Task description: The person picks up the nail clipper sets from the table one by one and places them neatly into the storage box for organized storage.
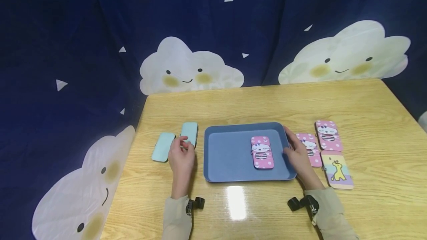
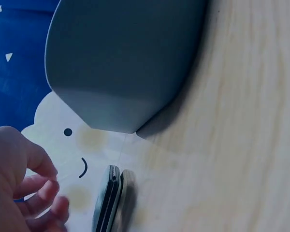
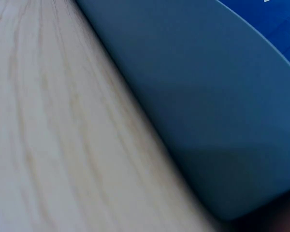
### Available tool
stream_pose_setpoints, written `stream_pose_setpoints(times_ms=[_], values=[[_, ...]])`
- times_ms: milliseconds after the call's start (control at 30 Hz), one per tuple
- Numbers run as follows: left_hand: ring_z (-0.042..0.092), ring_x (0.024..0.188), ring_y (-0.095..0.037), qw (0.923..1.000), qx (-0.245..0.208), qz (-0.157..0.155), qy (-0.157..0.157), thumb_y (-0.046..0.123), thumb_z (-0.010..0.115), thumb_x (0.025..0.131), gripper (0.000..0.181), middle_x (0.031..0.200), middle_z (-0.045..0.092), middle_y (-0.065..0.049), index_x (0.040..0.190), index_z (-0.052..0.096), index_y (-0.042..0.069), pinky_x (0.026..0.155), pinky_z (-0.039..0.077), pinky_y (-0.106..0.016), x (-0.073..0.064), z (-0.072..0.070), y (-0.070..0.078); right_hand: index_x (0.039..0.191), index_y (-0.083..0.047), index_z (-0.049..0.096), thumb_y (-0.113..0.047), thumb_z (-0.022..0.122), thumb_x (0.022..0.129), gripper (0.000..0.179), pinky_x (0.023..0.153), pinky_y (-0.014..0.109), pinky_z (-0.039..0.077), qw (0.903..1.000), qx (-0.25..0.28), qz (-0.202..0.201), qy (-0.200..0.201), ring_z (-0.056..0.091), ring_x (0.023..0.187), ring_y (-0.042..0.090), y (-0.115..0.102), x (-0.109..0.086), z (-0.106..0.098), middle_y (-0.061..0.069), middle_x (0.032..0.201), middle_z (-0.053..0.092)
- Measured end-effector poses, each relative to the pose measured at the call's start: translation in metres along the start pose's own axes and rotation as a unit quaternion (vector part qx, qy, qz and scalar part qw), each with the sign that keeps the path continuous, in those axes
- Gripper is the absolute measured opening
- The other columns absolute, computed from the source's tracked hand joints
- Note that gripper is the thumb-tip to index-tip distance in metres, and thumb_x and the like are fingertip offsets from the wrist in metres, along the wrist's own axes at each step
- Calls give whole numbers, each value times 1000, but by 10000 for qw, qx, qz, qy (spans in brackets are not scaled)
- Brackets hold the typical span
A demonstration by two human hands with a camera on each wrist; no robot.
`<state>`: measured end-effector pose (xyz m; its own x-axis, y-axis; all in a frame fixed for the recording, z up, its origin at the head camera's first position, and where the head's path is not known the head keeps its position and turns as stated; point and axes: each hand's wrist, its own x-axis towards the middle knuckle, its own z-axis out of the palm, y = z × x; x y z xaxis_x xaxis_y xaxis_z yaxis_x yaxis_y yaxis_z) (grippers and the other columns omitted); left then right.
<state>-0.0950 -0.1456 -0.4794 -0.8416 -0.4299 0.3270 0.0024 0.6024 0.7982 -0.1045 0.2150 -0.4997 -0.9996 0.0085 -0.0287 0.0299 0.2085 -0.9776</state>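
Note:
My left hand (image 1: 181,158) hovers by two mint-green flat cases, fingers loosely bent and nothing between them. One mint case (image 1: 163,147) lies to its left; the other mint case (image 1: 189,132) lies just beyond the fingertips. In the left wrist view that hand (image 2: 26,188) shows beside the edge of a case (image 2: 106,205). My right hand (image 1: 299,158) grips the right rim of a blue-grey tray (image 1: 227,153), thumb inside the wall and fingers outside. Inside the tray, right of its middle, lies a pink cat-print case (image 1: 261,155). The tray's wall (image 3: 198,106) fills much of the right wrist view.
Right of the tray lie a pink case (image 1: 308,143), partly behind the right hand, another pink case (image 1: 328,136), and a pastel striped giraffe case (image 1: 337,169). They all rest on a wooden table (image 1: 260,210). A dark blue cloud-print curtain (image 1: 213,21) hangs behind.

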Motion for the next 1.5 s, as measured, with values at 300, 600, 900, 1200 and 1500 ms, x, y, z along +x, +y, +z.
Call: stream_pose_setpoints(times_ms=[300, 600, 900, 1200, 1500], values=[[46, 75, -34, 9820, 1163, 720, 1300, 0, 67, 77, 15, 80, 58, -15, 92, 69, -3, 65, 37, -45, 4, -15, -8, 156, -7, 28, 17, 41, 83, 78, 108, 9, 19, 10000, 72, -22, -26, 17, 149, 32, 1, 1, 2, 17, 161, 23], [13, 138, -49, 9845, 1470, -226, 931, 11, 72, 78, 54, 143, 34, -28, 128, 57, -1, 97, 13, -64, 7, -26, -17, 157, -8, 27, 17, 42, 84, 78, 105, 5, 20, 10000, 79, 5, -45, 16, 148, 33, 1, 1, -2, 17, 162, 21], [-17, 140, -57, 9698, 1876, -1373, -739, 30, 62, 88, 83, 157, -4, -35, 156, 22, 1, 102, -2, -73, 2, -29, -22, 157, -8, 27, 18, 42, 84, 78, 105, 5, 21, 9999, 122, 2, -46, 17, 148, 33, 1, 0, 0, 18, 161, 22], [-18, 138, -60, 9564, 1877, -1758, -1387, 32, 53, 93, 83, 156, -11, -36, 157, 12, -2, 99, 4, -70, 2, -31, -23, 157, -9, 26, 16, 41, 85, 78, 108, 9, 20, 9999, 83, 78, -52, 17, 149, 32, -1, 0, 0, 17, 161, 22], [-17, 139, -59, 9603, 1672, -1718, -1424, 29, 52, 95, 78, 156, -10, -36, 155, 15, -3, 103, 0, -69, 5, -33, -28, 157, -8, 27, 17, 42, 84, 78, 109, 9, 19, 10000, 52, 54, -33, 17, 148, 32, -1, 0, 0, 17, 161, 23]])
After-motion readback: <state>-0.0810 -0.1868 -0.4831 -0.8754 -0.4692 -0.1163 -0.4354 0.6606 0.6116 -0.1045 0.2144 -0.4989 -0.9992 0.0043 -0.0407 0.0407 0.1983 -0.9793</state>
